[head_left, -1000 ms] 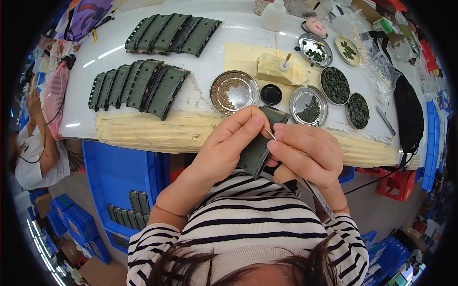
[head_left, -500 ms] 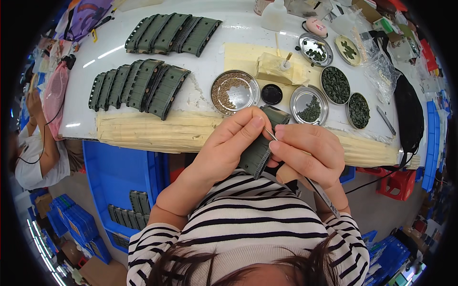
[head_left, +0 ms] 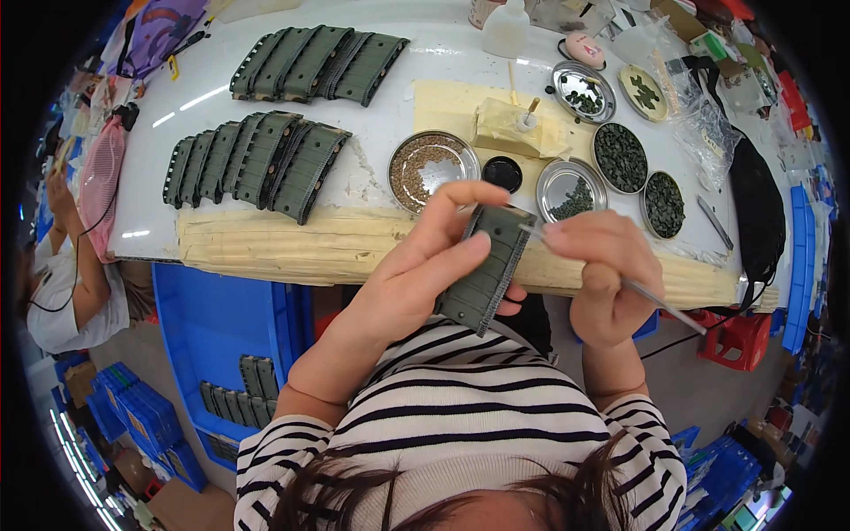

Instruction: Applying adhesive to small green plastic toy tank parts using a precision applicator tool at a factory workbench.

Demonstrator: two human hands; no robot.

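My left hand [head_left: 403, 279] holds a dark green, curved, ribbed panel [head_left: 485, 279] with a grey toothed edge, thumb across its face and fingers behind. My right hand [head_left: 615, 270] grips thin metal tweezers [head_left: 666, 305]. Their tip lies by the panel's upper right corner; whether it touches or carries anything is too small to tell. Just beyond my hands stand a round metal dish of tan bits [head_left: 412, 181], a small black round pot [head_left: 503, 174] and a metal dish of small dark green pieces [head_left: 575, 199].
Similar green panels lie in two groups, a far one [head_left: 310, 66] and a nearer one [head_left: 257, 164]. More dishes [head_left: 620, 157], a taped block [head_left: 522, 128] and a knife-like tool [head_left: 715, 221] are at right. A blue bin [head_left: 212, 310] stands below the table. Another person's arm [head_left: 84, 274] shows at far left.
My right hand and the tweezers have drawn back to the right from the panel, uncovering more of it. My left thumb has shifted down and the index finger has lifted away from it.
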